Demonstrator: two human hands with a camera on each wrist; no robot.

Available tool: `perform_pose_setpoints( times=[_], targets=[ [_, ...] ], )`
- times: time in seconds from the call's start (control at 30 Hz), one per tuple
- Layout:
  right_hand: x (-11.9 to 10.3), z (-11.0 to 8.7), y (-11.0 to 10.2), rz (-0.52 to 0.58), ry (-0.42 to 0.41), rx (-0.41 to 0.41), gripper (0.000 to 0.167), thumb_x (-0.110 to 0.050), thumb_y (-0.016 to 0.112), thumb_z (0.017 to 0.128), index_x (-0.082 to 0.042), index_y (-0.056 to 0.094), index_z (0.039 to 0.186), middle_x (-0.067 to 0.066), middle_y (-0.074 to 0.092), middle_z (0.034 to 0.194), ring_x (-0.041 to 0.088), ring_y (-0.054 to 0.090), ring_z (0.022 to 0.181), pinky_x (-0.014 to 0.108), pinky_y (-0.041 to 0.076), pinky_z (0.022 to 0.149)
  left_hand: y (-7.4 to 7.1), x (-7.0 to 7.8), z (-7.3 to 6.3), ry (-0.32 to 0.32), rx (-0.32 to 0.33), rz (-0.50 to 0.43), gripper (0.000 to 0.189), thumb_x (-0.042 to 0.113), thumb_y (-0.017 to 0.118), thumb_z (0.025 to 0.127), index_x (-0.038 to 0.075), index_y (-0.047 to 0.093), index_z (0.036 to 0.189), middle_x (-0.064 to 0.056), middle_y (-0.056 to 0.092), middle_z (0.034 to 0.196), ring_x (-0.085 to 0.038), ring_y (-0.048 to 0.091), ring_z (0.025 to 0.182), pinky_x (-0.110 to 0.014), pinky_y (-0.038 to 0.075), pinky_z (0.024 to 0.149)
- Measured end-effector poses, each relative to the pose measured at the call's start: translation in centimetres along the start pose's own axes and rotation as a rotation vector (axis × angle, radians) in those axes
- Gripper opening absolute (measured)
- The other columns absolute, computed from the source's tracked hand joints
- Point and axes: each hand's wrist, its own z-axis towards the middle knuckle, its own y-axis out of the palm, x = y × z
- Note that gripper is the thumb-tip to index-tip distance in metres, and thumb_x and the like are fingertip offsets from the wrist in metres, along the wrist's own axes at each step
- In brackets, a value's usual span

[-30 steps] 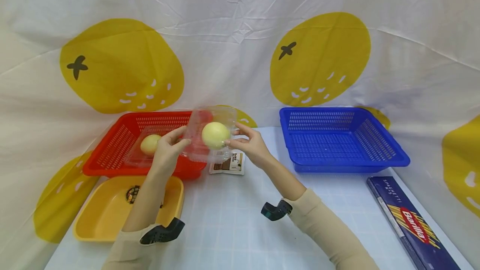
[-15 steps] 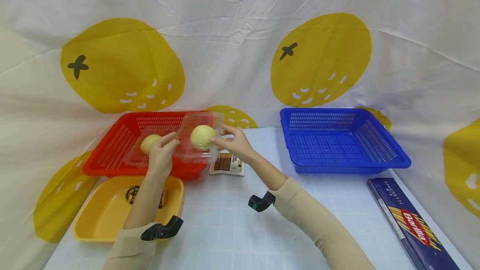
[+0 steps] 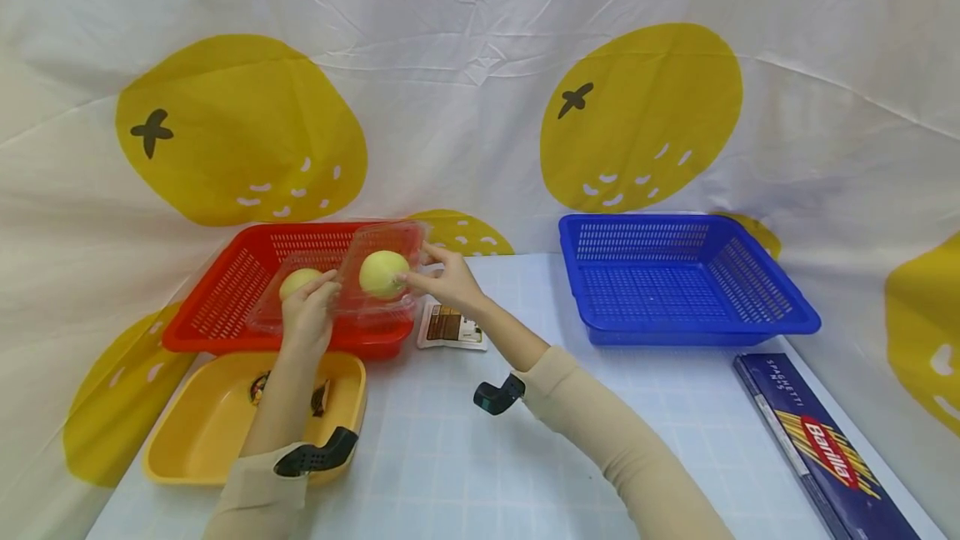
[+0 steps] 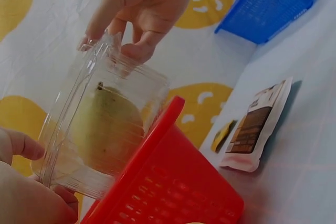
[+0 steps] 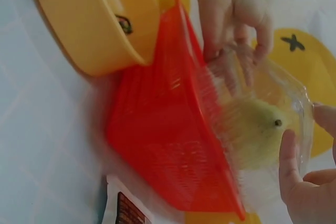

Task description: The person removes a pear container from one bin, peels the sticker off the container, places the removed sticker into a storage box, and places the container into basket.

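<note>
A clear plastic clamshell box [image 3: 348, 297] with a yellow-green pear [image 3: 383, 274] inside is held up, tilted, over the right part of the red basket [image 3: 225, 294]. My left hand [image 3: 309, 315] grips its left edge, and my right hand [image 3: 450, 280] pinches the right edge between thumb and fingers. In the left wrist view the pear [image 4: 107, 129] shows its stem through the plastic, close by the basket's rim. A second clear box [image 3: 264, 307] with a similar pale fruit [image 3: 298, 280] lies inside the basket, partly behind my left hand.
A yellow tub [image 3: 195, 432] with small dark-wrapped items stands in front of the red basket. A brown-and-white packet [image 3: 452, 327] lies right of the basket. At the right are a blue basket [image 3: 652, 332] and a spaghetti box [image 3: 825, 448]. A patterned curtain hangs behind.
Both hands have carried the boxed pear leftward, from the basket's right edge to over its right part. The other box, tub, packet and blue basket have stayed put.
</note>
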Motion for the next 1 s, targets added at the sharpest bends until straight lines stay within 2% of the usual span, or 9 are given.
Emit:
perform_pose_setpoints(
  times=[0.27,0.4,0.57,0.6,0.63,0.7,0.87,0.93,1.0],
  targets=[
    [-0.4,1.1,1.0,-0.065,0.008,0.001,0.072,-0.026,0.070,0.084,-0.001,0.036,0.143,0.012,0.038,0.146,0.026,0.060,0.097,0.027,0.052,0.076,-1.2,0.0,0.4,-0.011,0.050,-0.050,0.034,0.001,0.052,0.093,-0.002,0.054,0.126,-0.001,0.048,0.106,-0.008,0.051,0.080,-0.015,0.046,0.073],
    [-0.9,1.6,1.6,-0.097,0.019,0.011,0.072,-0.026,0.071,0.083,0.002,0.038,0.141,0.014,0.040,0.145,0.023,0.054,0.108,0.028,0.050,0.085,-1.9,-0.1,0.6,-0.057,0.036,-0.118,0.017,0.001,0.053,0.092,0.009,0.065,0.101,0.000,0.055,0.101,-0.010,0.052,0.078,-0.017,0.046,0.072],
    [-1.4,2.2,2.4,-0.139,0.049,0.006,0.073,-0.028,0.072,0.082,0.003,0.040,0.140,0.013,0.042,0.143,0.023,0.045,0.123,0.031,0.046,0.094,-2.8,-0.2,1.0,-0.101,0.013,-0.210,0.024,-0.001,0.054,0.091,0.012,0.072,0.082,0.003,0.061,0.100,-0.009,0.056,0.077,-0.018,0.046,0.075],
    [-1.4,2.3,2.5,-0.147,0.051,0.001,0.073,-0.028,0.072,0.082,0.003,0.041,0.139,0.014,0.043,0.143,0.023,0.044,0.125,0.032,0.046,0.095,-3.0,-0.1,1.1,-0.099,0.015,-0.202,0.025,-0.001,0.054,0.091,0.012,0.073,0.083,0.003,0.061,0.101,-0.007,0.055,0.079,-0.019,0.044,0.085],
    [-1.2,2.4,2.6,-0.155,0.053,-0.005,0.072,-0.028,0.072,0.082,0.004,0.041,0.139,0.014,0.044,0.142,0.023,0.044,0.126,0.032,0.045,0.096,-3.1,-0.1,1.2,-0.100,0.030,-0.175,0.023,0.000,0.054,0.091,0.012,0.073,0.085,0.004,0.060,0.103,-0.006,0.052,0.080,-0.017,0.042,0.082],
    [-0.8,2.6,3.0,-0.162,0.059,-0.006,0.070,-0.028,0.073,0.082,0.004,0.044,0.137,0.015,0.046,0.140,0.024,0.046,0.124,0.032,0.046,0.095,-3.4,0.1,1.3,-0.104,0.039,-0.104,0.022,0.002,0.054,0.092,0.011,0.071,0.103,0.007,0.055,0.109,-0.004,0.047,0.083,-0.019,0.033,0.094],
    [0.8,2.8,4.0,-0.135,0.097,0.010,0.067,-0.030,0.072,0.082,0.003,0.047,0.135,0.014,0.049,0.138,0.025,0.046,0.124,0.033,0.046,0.095,-3.9,0.6,1.6,-0.118,0.047,0.020,0.042,0.005,0.053,0.093,0.004,0.049,0.135,0.008,0.047,0.120,-0.001,0.038,0.069,-0.015,0.032,0.067],
    [1.3,2.9,4.3,-0.122,0.106,0.011,0.067,-0.031,0.072,0.082,0.002,0.047,0.135,0.013,0.049,0.138,0.024,0.046,0.125,0.033,0.046,0.096,-4.0,0.6,1.8,-0.116,0.056,0.049,0.042,0.005,0.054,0.093,0.002,0.048,0.135,0.007,0.048,0.121,-0.001,0.036,0.064,-0.017,0.027,0.054],
    [1.6,2.9,4.5,-0.122,0.109,0.013,0.066,-0.032,0.072,0.083,0.002,0.049,0.134,0.013,0.051,0.137,0.024,0.047,0.124,0.032,0.047,0.094,-4.1,0.6,1.9,-0.105,0.058,0.082,0.046,0.004,0.053,0.093,-0.001,0.043,0.138,0.006,0.048,0.121,-0.001,0.042,0.075,-0.016,0.030,0.059]
  ],
)
